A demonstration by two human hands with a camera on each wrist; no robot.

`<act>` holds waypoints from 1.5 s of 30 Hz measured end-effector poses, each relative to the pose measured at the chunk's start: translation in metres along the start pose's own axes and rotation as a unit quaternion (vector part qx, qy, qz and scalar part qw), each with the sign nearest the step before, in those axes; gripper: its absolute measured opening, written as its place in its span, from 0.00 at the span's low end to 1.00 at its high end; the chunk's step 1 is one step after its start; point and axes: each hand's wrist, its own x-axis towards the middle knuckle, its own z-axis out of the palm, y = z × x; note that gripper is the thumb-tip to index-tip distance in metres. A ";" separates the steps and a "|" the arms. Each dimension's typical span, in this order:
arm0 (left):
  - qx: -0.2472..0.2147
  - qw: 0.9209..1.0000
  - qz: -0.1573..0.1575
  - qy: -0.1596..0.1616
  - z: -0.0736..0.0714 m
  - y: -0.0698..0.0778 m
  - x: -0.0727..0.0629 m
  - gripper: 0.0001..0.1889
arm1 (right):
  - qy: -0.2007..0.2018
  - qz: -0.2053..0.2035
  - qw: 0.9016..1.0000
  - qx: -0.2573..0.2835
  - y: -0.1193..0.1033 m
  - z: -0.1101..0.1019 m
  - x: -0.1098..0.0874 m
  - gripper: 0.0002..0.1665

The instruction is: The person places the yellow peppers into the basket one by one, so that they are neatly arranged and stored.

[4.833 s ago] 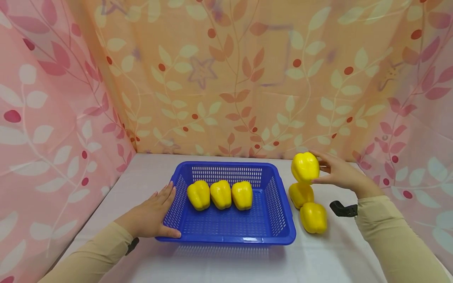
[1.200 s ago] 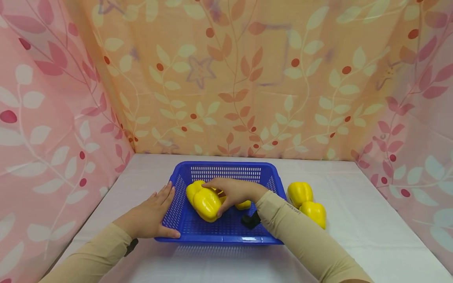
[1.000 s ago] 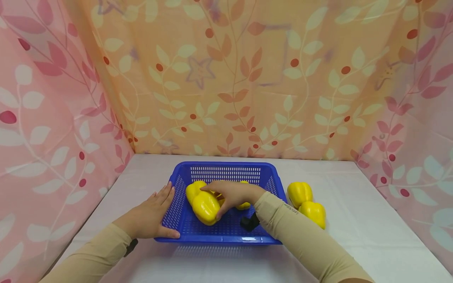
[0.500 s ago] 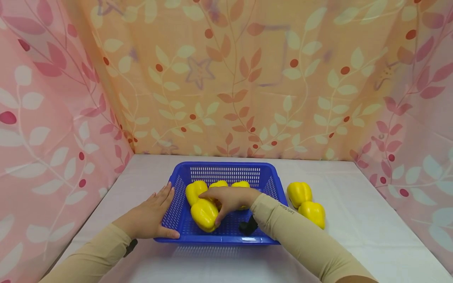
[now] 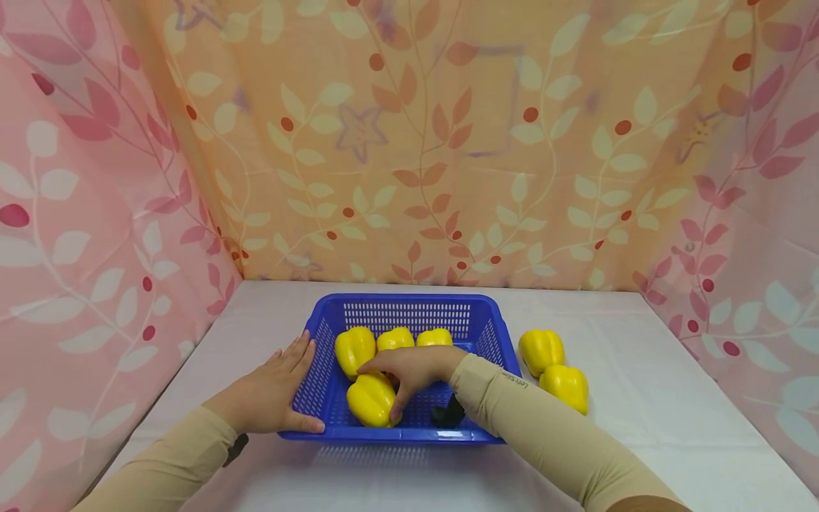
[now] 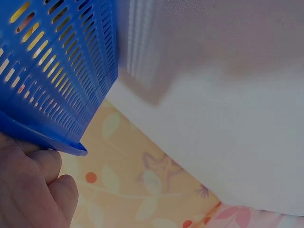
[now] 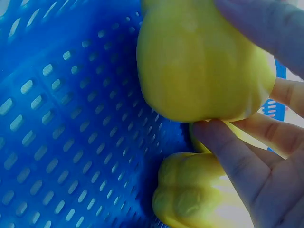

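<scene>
My right hand point(image 5: 416, 370) grips a yellow bell pepper point(image 5: 371, 402) at the front left inside the blue plastic basket point(image 5: 409, 432). In the right wrist view, thumb and fingers wrap this bell pepper point(image 7: 199, 61) from the side. A row of 3 more yellow peppers lies behind it: a left pepper point(image 5: 355, 350), a middle pepper point(image 5: 395, 338) and a right pepper point(image 5: 434, 337), the last two partly covered by my hand. My left hand point(image 5: 271, 387) rests on the basket's left rim with fingers extended; in the left wrist view its knuckles point(image 6: 42, 175) show beside the rim.
Two more yellow peppers sit on the white-covered table right of the basket, a rear pepper point(image 5: 542, 351) and a front pepper point(image 5: 565, 387). A patterned curtain point(image 5: 422, 178) stands behind the table, with pink cloth on both sides.
My right hand has carried a pepper from the right of the basket into it, then lowered it toward the front, in front of the row. My left hand has stayed on the rim.
</scene>
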 end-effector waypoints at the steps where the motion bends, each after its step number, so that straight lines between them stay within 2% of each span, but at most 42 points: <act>1: -0.001 1.000 -0.001 -0.001 0.000 0.000 0.000 0.67 | 0.000 0.002 1.000 -0.003 0.000 0.000 0.000 0.49; 10: -0.006 1.000 -0.003 -0.001 0.000 0.000 0.000 0.66 | -0.005 0.003 1.000 -0.011 -0.001 0.000 0.000 0.49; 22: -0.004 1.000 -0.002 -0.001 0.001 0.000 0.000 0.67 | -0.029 -0.020 0.999 -0.021 -0.003 -0.001 -0.003 0.49; 32: -0.005 1.000 0.006 0.005 0.000 0.000 -0.001 0.67 | 0.000 0.002 1.000 0.001 -0.004 0.001 -0.002 0.46; 38: -0.005 1.000 0.008 0.007 0.000 0.000 -0.001 0.67 | 0.020 0.010 1.000 -0.016 -0.002 0.003 0.000 0.45; 45: -0.004 1.000 0.008 0.008 0.001 0.000 0.000 0.67 | 0.030 0.013 0.999 -0.022 -0.002 0.000 0.001 0.39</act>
